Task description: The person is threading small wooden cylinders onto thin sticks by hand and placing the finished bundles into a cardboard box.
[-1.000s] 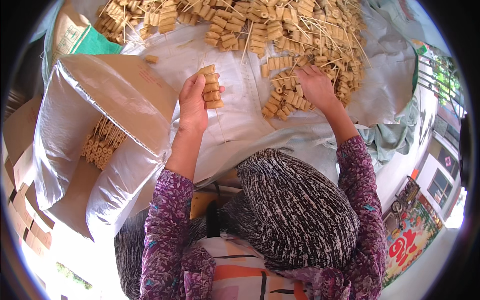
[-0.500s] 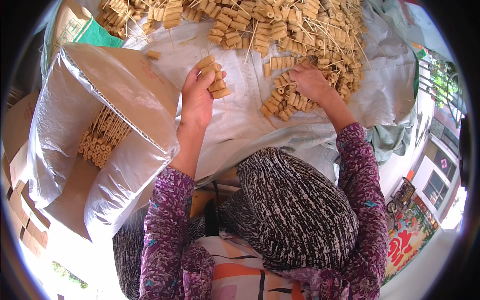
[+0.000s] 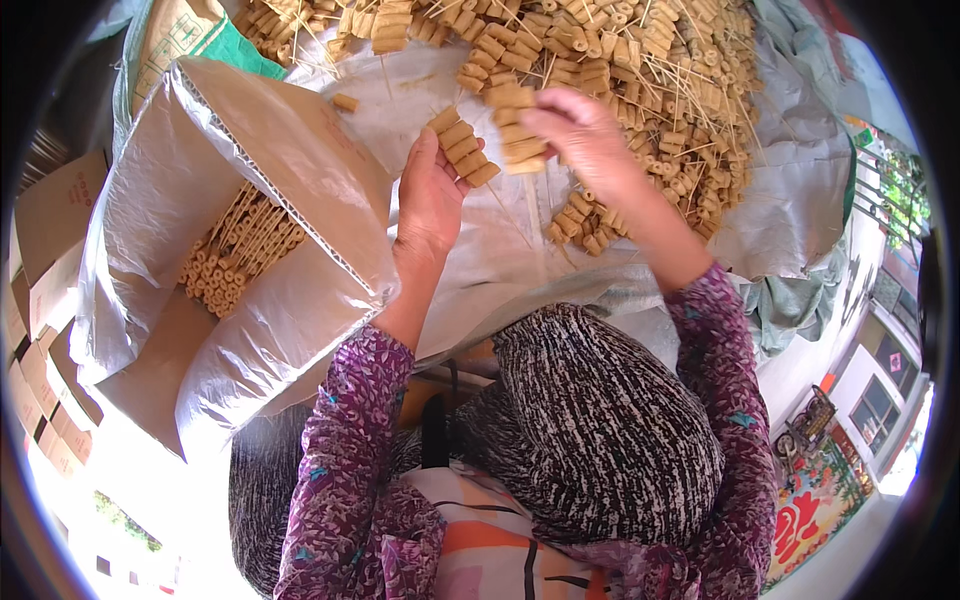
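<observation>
1. Far left: flat cardboard pieces (image 3: 50, 250) at the frame edge.
2. Plastic-lined carton (image 3: 270, 200) lying open beside them; finished skewers (image 3: 235, 250) stacked inside, tan rolls in rows.
3. Left hand (image 3: 430, 195) raised just right of the carton, palm up, fingers closed around a bundle of skewered rolls (image 3: 462, 148) that sticks out above the fingertips.
4. Right hand (image 3: 580, 140) just beside the left, fingers pinched on a second bundle of rolls (image 3: 515, 130); the two bundles almost touching, both held above the sheet.
5. White plastic sheet (image 3: 800, 200) spread beneath both hands.
6. Top and right: loose pile of skewered rolls (image 3: 640, 60) lying on the sheet, thin sticks pointing all ways; a few stragglers (image 3: 585, 215) below the right wrist.
</observation>
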Tool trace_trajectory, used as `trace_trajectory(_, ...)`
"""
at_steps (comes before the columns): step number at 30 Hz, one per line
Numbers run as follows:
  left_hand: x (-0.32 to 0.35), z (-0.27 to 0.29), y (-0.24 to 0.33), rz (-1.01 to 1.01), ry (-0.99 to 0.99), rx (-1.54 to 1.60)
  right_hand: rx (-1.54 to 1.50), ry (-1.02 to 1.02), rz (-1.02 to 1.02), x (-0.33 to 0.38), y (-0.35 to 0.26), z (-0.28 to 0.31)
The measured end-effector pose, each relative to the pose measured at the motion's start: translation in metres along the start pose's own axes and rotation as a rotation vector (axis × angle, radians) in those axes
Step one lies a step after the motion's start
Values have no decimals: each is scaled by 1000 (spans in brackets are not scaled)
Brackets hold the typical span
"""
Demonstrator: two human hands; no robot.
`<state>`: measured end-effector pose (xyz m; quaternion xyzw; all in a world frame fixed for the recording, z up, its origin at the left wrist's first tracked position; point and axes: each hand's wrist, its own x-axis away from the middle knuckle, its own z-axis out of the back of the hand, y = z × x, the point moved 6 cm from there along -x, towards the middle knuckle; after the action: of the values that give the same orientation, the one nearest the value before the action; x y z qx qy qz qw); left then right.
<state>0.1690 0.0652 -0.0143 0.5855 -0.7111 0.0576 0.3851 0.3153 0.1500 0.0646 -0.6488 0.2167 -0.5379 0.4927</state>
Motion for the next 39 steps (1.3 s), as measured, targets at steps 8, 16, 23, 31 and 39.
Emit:
trace_trajectory(8, 11, -11, -13, -71, -29, -326, 435, 258, 302, 13, 42, -45)
trace_trajectory(16, 0, 10, 4, -134, -14, -286, 1691, 326, 187, 30, 54, 79)
trace_trajectory(23, -2, 17, 3, -69, 43, -241, 1761, 134, 174, 34, 87, 116)
trace_trajectory(31, -8, 17, -4, 3, 2, -173, 1413, 195, 528, 42, -12, 14)
trace_trajectory(39, -2, 25, 4, 44, 132, -212, 164, -328, -116, 67, 9, 38)
